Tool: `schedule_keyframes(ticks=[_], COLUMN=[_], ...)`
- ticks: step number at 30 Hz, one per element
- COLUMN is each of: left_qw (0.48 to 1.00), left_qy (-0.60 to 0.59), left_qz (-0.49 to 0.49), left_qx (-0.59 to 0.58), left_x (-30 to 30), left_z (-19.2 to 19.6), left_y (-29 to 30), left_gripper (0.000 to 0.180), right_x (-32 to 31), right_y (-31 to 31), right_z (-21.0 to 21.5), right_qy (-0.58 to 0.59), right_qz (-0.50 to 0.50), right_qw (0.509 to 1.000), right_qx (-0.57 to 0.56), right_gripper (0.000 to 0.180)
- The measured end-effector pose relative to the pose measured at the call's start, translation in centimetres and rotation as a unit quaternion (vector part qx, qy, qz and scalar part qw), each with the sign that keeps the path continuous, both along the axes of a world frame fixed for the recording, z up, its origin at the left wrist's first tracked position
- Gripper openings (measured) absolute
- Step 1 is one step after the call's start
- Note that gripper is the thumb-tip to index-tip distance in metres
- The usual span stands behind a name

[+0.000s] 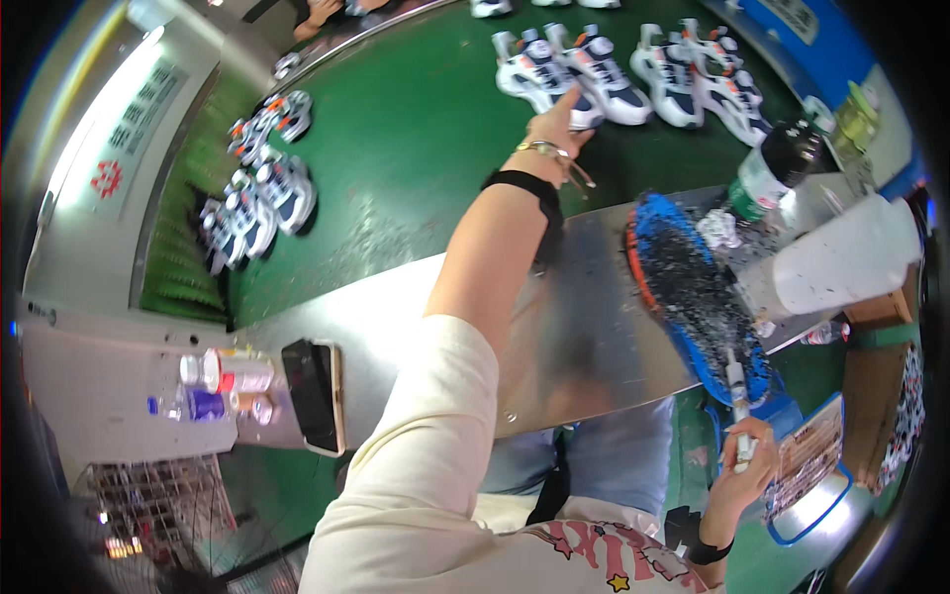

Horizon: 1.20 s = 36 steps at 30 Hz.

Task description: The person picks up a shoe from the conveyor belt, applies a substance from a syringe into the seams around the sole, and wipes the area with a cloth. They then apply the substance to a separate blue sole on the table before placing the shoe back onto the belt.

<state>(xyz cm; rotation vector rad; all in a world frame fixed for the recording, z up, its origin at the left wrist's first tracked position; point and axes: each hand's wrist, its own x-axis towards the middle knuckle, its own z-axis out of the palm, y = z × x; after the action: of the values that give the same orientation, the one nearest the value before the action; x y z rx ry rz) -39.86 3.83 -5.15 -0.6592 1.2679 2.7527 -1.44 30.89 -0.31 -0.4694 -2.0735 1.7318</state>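
Note:
My left hand (pixel 556 127) reaches forward over the green belt, its fingers and thumb around the toe of a white and navy sneaker (pixel 535 75) with orange accents. A matching sneaker (pixel 607 79) stands right beside that one. Low on the right, my right hand (pixel 747 463) is closed around a slim white-handled tool (pixel 736 388). The tool's tip points into a blue shoe-shaped tray (pixel 657 216) full of black scraps. Whether the tip touches the scraps, I cannot tell.
More sneakers stand on the green belt (pixel 396 178), with one pair (pixel 677 77) to the right and several at left. A phone (pixel 315 396) lies on the metal ledge (pixel 396 297). A dark drink bottle (pixel 772 168) and a white plastic container (pixel 846 257) stand beyond the tray.

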Motion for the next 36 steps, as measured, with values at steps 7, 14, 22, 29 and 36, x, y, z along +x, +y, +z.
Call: schedule_keyframes(ticks=[7,14,22,29,36], left_qw=[0.992,0.969,0.967,0.861,0.843], left_qy=[0.062,0.076,-0.100,0.091,0.360], left_qz=[-0.058,-0.180,0.072,0.265,0.044], left_qx=[0.094,-0.150,-0.222,-0.424,-0.398], left_x=[5.0,35.5,57.2,45.3,34.7], left_z=[4.3,6.6,4.1,4.3,8.9], left_y=[-5.6,-5.8,-10.2,-12.9,-5.4], left_gripper=[0.023,0.049,0.035,0.035,0.044], right_x=[1.0,-0.9,-2.7,-1.2,-0.5], right_y=[0.6,1.5,-0.2,-0.9,-1.7], right_z=[1.1,1.4,1.3,2.4,4.4], right_qy=[0.036,0.095,0.024,-0.013,-0.092], right_qz=[0.101,0.112,0.141,0.120,0.137], right_qw=[0.994,0.989,0.988,0.991,0.983], right_qx=[-0.007,-0.030,-0.058,-0.063,-0.077], right_gripper=[0.047,0.045,0.035,0.034,0.037])
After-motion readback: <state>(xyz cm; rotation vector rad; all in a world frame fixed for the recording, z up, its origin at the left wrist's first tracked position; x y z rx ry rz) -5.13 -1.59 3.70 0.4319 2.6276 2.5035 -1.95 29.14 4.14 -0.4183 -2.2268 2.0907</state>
